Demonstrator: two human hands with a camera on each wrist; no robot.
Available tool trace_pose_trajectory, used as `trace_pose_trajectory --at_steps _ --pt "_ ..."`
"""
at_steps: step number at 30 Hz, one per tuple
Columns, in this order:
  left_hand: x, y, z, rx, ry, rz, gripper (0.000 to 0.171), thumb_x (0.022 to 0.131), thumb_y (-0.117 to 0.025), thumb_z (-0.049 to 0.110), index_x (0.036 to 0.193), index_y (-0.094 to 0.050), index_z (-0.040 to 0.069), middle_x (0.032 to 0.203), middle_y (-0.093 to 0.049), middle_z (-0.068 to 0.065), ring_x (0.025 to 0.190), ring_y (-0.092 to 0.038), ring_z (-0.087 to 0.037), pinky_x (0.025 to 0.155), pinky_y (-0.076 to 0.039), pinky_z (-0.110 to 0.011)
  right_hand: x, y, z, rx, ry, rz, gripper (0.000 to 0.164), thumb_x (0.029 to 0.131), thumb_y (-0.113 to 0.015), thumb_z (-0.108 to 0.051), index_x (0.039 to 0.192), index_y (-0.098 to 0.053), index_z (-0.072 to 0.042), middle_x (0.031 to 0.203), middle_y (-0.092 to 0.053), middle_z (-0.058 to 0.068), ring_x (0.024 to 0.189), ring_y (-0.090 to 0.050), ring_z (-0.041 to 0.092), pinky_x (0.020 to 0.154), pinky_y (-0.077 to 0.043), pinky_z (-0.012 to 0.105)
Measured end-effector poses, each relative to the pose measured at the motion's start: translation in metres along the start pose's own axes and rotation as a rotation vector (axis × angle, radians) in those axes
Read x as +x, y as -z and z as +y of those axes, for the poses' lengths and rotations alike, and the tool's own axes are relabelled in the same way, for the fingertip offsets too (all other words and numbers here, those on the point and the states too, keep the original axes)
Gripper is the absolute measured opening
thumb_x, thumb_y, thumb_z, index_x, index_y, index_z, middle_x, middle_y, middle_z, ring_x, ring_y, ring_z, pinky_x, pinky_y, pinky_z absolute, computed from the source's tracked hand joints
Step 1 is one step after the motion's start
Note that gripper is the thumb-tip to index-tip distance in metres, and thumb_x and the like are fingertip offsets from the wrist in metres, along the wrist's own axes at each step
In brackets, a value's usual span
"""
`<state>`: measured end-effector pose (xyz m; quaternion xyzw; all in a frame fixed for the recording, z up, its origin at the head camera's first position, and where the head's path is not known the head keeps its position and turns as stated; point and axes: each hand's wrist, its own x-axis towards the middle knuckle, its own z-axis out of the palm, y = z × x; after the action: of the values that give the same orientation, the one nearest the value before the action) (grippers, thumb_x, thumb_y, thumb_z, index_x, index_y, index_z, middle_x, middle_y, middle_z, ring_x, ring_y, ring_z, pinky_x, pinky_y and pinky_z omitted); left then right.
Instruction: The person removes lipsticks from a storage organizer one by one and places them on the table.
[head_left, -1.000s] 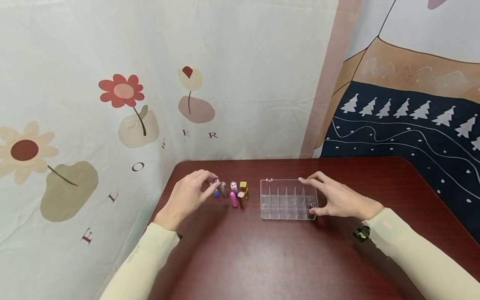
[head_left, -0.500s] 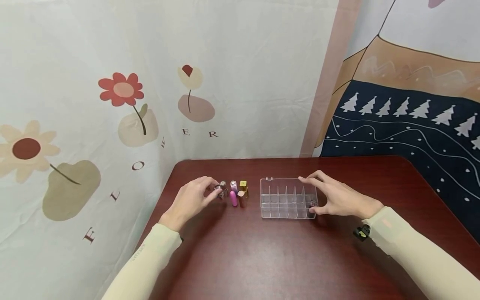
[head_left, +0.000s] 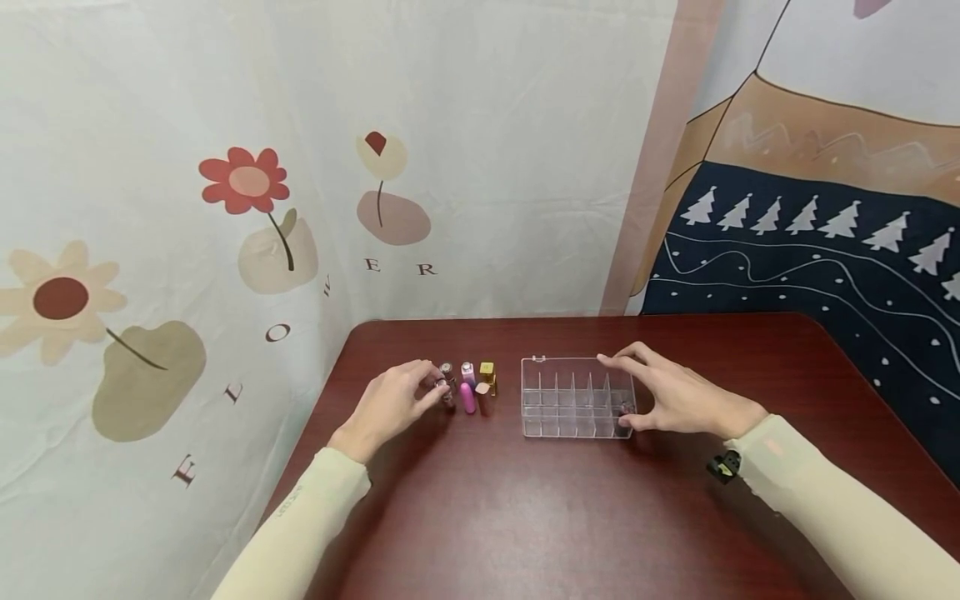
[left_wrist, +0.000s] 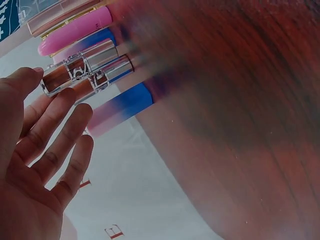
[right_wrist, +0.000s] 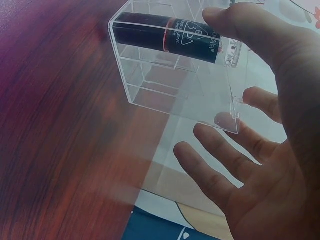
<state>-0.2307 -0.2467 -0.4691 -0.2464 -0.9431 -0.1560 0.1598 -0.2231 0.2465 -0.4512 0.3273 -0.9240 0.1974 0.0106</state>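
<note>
My left hand [head_left: 393, 408] pinches a clear-cased lipstick [left_wrist: 80, 65] with a brown lower part between thumb and fingers, upright among the other lipsticks. Close beside it stands a similar clear and brown lipstick [head_left: 447, 371]. A pink-to-blue lipstick [left_wrist: 122, 107] shows past my fingers in the left wrist view; in the head view my hand hides it. My right hand [head_left: 671, 393] holds the right end of a clear divided organizer box [head_left: 577, 437], thumb at the near side and index finger at the far corner. A black lipstick [right_wrist: 165, 35] stands in its near right compartment.
Right of my left hand stand a bright pink lipstick [head_left: 468, 398], a brown one with a pale top [head_left: 483, 400], a pink-lilac one [head_left: 468, 373] and a gold one [head_left: 487, 372]. All are on the dark red wooden table [head_left: 525, 517], with a printed curtain [head_left: 487, 167] behind.
My left hand has moved right and nearer to me, bringing the pinched lipstick down in front of its similar neighbour. The right hand and the organizer box have stayed put.
</note>
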Motion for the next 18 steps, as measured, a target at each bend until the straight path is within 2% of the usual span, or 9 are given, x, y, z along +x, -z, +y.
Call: trace_pose_trajectory --at_steps 18 --pt "0.0034 -0.0084 -0.0024 -0.001 0.003 -0.006 0.016 0.105 -0.09 0.03 0.109 -0.081 0.017 0.102 -0.084 0.003 0.087 -0.079 -0.015 0.079 -0.068 -0.042 0.0009 -0.0014 0.002 -0.002 -0.006 -0.005 0.099 0.091 -0.103 -0.033 0.176 -0.053 -0.023 0.156 -0.06 0.008 0.127 -0.075 0.029 0.094 -0.069 0.045"
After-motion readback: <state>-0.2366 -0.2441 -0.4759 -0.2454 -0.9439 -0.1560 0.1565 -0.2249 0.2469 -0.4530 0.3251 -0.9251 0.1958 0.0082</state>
